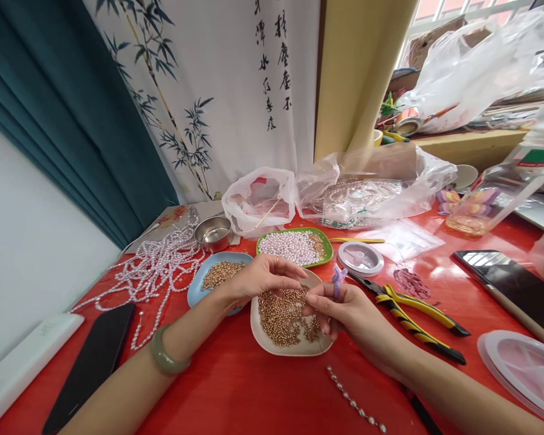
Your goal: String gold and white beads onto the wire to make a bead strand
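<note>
Where the pearl strands (172,254) lie: far left, loosely heaped, one tail trailing near; likely kept aside to spare working room.
Black slab (93,368): near left, with a strip of red tabletop (226,393) between it and the left forearm.
Blue plate (194,294): left of centre, gold beads inside, partly hidden by the left wrist.
Left hand (263,275): over the far edge of the cream plate (281,351), thumb and fingertips brought close; cannot tell whether anything is between them.
Gold beads (278,323): spread in the cream plate, bare base showing near right. Plate sits under both hands, presumably to catch drops.
Green plate (328,249): just beyond, holding pearls (290,246) and some gold beads.
Right hand (351,311): at the cream plate's right rim, thumb and forefinger pinched; contents too small to tell.
Short strand (356,400): near, on bare red between plate and right forearm; little slack on its right.
Pliers (405,305): right, handles pointing near right, probably for easy reach; they crowd the forearm's far side.
Phone (510,290): far right, beyond the pliers.
</note>
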The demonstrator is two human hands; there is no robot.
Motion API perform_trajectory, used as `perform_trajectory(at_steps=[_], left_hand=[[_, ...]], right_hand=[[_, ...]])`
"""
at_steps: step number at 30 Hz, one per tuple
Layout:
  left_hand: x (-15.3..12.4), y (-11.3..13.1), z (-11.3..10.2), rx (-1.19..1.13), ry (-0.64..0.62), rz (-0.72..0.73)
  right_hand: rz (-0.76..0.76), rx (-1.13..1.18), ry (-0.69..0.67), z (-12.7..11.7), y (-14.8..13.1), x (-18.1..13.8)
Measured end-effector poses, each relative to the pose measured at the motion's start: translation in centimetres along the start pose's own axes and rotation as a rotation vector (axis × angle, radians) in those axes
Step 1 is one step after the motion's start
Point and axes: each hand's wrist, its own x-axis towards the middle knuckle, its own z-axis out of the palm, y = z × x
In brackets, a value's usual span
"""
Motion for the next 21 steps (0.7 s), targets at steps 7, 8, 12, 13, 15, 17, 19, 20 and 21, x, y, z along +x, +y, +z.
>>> perform_trajectory(at_steps=[7,8,12,13,15,17,19,20,21], left_hand=[[-0.4,0.2,-2.1,0.812,0.206,0.166],[-0.4,0.2,-2.2,0.88,0.211,0.179],[-0.2,0.1,-2.2,0.945,0.276,0.235],[0.0,0.0,-2.3,0.948,0.306,0.248],[0.6,-0.2,-2.3,0.962,0.333,0.266],[1.3,-0.5,-2.4,0.999,0.33,0.275],[1.9,-0.7,-2.3,1.044,0.324,0.284],[2.2,-0.7,-2.3,1.062,0.315,0.29],[2.5,-0.7,-2.2,1.074,0.304,0.294]], right_hand=[[0.005,0.027,0.019,0.1,0.0,0.1],[0.004,0.03,0.021,0.1,0.0,0.2],[0.002,0.041,0.031,0.0,0.1,0.2],[0.002,0.037,0.031,0.0,0.1,0.2],[0.007,0.018,0.03,0.0,0.1,0.3],[0.008,0.003,0.03,0.1,0.1,0.3],[0.007,0.004,0.029,0.1,0.2,0.4],[0.008,0.009,0.026,0.0,0.2,0.4],[0.01,0.016,0.021,0.0,0.2,0.4]])
